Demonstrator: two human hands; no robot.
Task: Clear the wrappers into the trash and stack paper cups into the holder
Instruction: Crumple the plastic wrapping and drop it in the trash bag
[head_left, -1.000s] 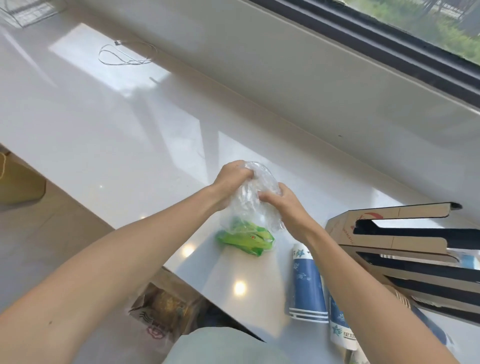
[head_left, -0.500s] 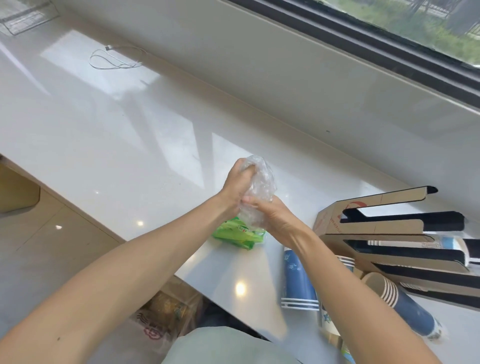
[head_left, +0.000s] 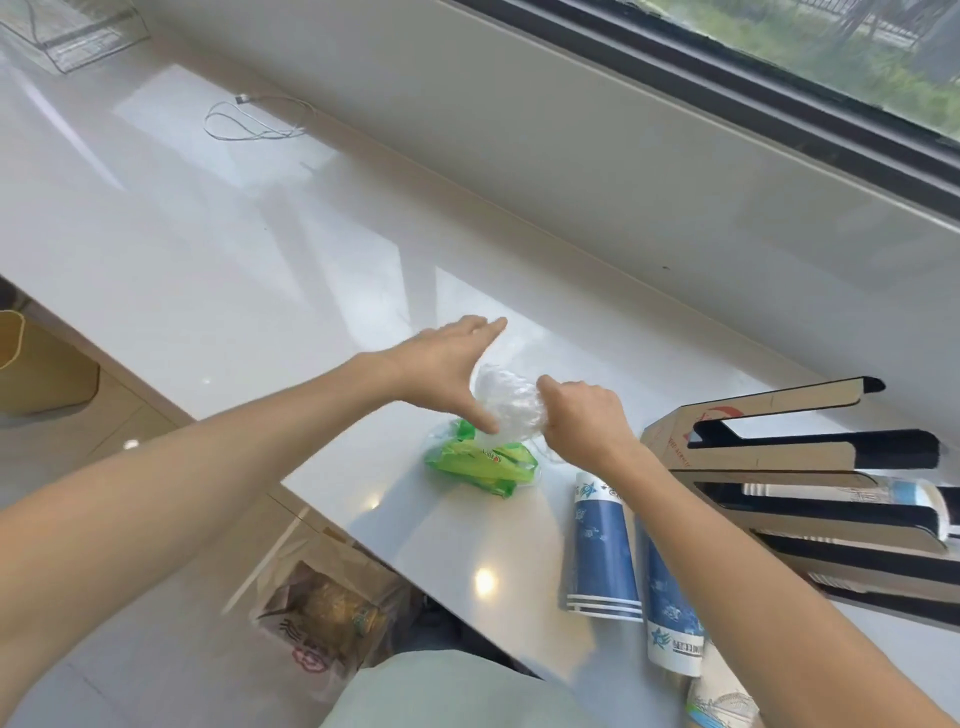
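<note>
Only the head cam here. The right hand (head_left: 582, 415) is curled into a fist around a scrunched ball of clear plastic wrapper (head_left: 506, 402), held just above the white counter (head_left: 260, 260). The left hand (head_left: 441, 358) is spread flat, fingers straight, thumb touching the ball's left side, not really gripping anything. A green wrapper (head_left: 480, 460) lies on the counter right under the ball. Stacks of blue paper cups (head_left: 602, 551) lie on their sides nearer and to the right, next to the cardboard cup holder (head_left: 769, 452) at far right.
</note>
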